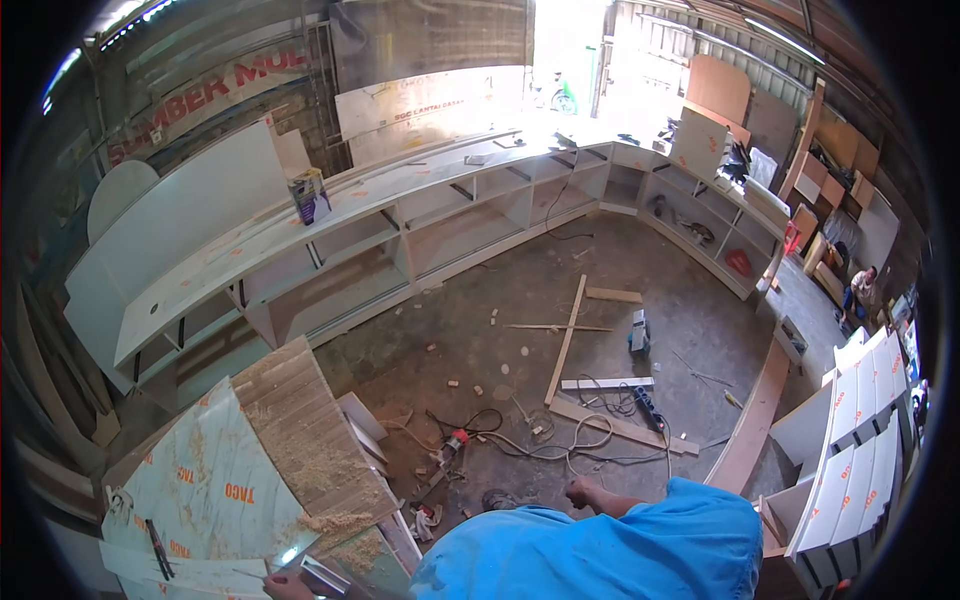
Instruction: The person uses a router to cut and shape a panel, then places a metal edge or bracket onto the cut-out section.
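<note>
Left hand (286, 587), bottom edge left of centre, at silver tool (325, 577); cannot tell whether its grip is clenched. Right hand (580, 491), lower centre: grip unclear. Marbled board (215, 470), lower left, carries sawdust (345, 522). Red power tool (453, 446), wood strips (568, 340) clutter concrete floor (400, 350), centre. White desk (215, 265) lines workshop, upper left to upper centre.

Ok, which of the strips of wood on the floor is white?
The white strip, right of the long stick's lower end and above the slanting board in the picture; the other strips there are tan or brown.
</note>
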Available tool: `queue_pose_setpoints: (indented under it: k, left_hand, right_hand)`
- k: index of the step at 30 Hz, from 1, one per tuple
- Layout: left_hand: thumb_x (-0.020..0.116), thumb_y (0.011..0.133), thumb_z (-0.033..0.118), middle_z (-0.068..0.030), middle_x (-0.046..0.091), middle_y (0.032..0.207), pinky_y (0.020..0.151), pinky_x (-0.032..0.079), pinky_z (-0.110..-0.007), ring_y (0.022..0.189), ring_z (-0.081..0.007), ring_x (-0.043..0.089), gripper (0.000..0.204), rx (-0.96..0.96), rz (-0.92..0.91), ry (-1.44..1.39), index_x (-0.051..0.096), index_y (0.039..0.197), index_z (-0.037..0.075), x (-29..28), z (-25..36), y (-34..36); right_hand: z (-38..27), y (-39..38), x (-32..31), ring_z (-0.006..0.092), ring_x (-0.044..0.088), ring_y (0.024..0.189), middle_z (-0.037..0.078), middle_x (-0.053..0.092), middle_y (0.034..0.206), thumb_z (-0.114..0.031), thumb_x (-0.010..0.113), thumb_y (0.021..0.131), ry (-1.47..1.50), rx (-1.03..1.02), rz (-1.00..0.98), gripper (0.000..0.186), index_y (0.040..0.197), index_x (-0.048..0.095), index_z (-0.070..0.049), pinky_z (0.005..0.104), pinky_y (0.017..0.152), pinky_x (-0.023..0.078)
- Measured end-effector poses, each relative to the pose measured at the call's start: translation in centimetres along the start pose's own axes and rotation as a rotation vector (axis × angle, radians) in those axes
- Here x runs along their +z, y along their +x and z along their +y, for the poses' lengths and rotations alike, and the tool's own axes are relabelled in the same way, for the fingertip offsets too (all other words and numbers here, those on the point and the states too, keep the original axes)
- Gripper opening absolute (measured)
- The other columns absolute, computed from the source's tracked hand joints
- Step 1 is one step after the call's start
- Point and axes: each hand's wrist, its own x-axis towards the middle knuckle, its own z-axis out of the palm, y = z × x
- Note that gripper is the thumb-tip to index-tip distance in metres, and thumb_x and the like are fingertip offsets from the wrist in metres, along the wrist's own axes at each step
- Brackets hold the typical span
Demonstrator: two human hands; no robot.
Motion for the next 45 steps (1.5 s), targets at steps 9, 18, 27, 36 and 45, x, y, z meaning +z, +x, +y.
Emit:
queue_pose_setpoints:
  k: [9,18,27,36,45]
  left_hand:
    - [0.058,0.086,0.063,-0.0212,0.036,0.149,0.113,0.03,-0.044,0.134,-0.0421,0.04,0.08,-0.461,-0.853,0.352,0.032,0.148,0.018,-17.6,-2.4,-15.4]
    - [0.079,0.081,0.037,-0.0182,0.066,0.116,0.094,0.05,-0.048,0.108,-0.037,0.063,0.043,-0.493,-0.192,0.237,0.069,0.108,0.006,-18.7,-8.6,-18.3]
    - [0.068,0.088,0.062,-0.0266,0.058,0.12,0.093,0.054,-0.055,0.119,-0.0429,0.059,0.075,-1.141,0.31,0.459,0.061,0.127,-0.002,-22.4,-20.4,-12.6]
    - [0.061,0.083,0.08,-0.0283,0.062,0.127,0.088,0.057,-0.053,0.114,-0.0413,0.065,0.095,-1.414,0.145,0.471,0.065,0.125,-0.005,-21.8,-25.1,-11.5]
    - [0.059,0.083,0.082,-0.0273,0.066,0.118,0.078,0.059,-0.049,0.103,-0.039,0.069,0.096,-1.395,0.029,0.17,0.066,0.122,-0.006,-26.5,-28.8,-13.5]
  right_hand:
    - [-9.4,10.1,-10.8,0.0306,0.074,0.094,0.008,0.077,0.096,-0.026,0.078,0.079,-0.347,-0.383,0.086,0.02,0.095,0.08,-0.014,0.0434,0.077,0.06]
    - [-10.4,17.1,-16.2,0.0248,0.071,0.086,0.002,0.075,0.092,-0.027,0.079,0.077,-0.563,-0.686,0.416,0.018,0.092,0.076,-0.018,0.0431,0.072,0.058]
    - [-7.5,8.2,-15.0,0.0279,0.074,0.09,0.007,0.076,0.095,-0.034,0.071,0.077,-0.741,-0.501,0.265,0.021,0.088,0.08,-0.018,0.0429,0.075,0.059]
    - [-0.6,11.6,-7.2,0.0303,0.074,0.088,0.01,0.076,0.09,-0.025,0.07,0.077,-0.53,-0.532,0.363,0.014,0.082,0.08,-0.016,0.0427,0.075,0.059]
    - [-9.4,10.0,-11.7,0.0267,0.074,0.079,0.01,0.073,0.081,-0.014,0.069,0.08,-0.286,-0.718,0.425,0.008,0.08,0.074,-0.008,0.0409,0.068,0.06]
